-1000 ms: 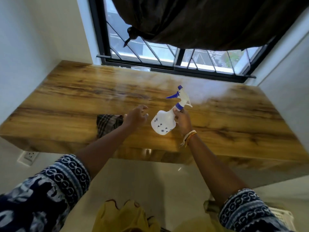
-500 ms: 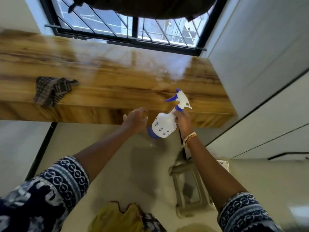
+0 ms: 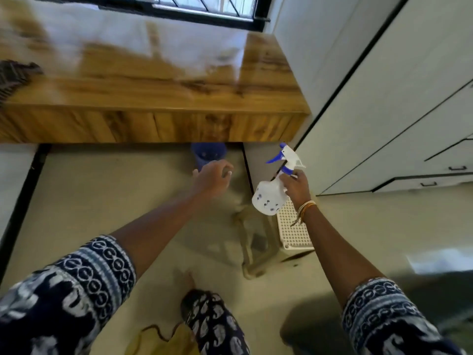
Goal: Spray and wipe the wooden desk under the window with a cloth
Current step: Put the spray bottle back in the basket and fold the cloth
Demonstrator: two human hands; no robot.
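The wooden desk (image 3: 158, 93) fills the upper left of the head view, under the window, with a bright sheen on its top. A dark checked cloth (image 3: 14, 75) lies on the desk at the far left edge of the frame. My right hand (image 3: 295, 187) grips a white spray bottle (image 3: 271, 196) with a blue trigger by its neck, held in the air below the desk's right front corner. My left hand (image 3: 213, 176) hangs over the floor with fingers loosely spread, holding nothing, just in front of a blue container.
A blue container (image 3: 208, 153) stands on the floor under the desk's front edge. A white perforated basket (image 3: 294, 231) and a stool frame (image 3: 253, 242) sit on the floor below my right hand. White cabinets (image 3: 396, 111) line the right wall.
My view has swung down and right, from the desk top to the floor. Both hands have come off the desk and dropped below its front edge; the cloth stayed on the desk.
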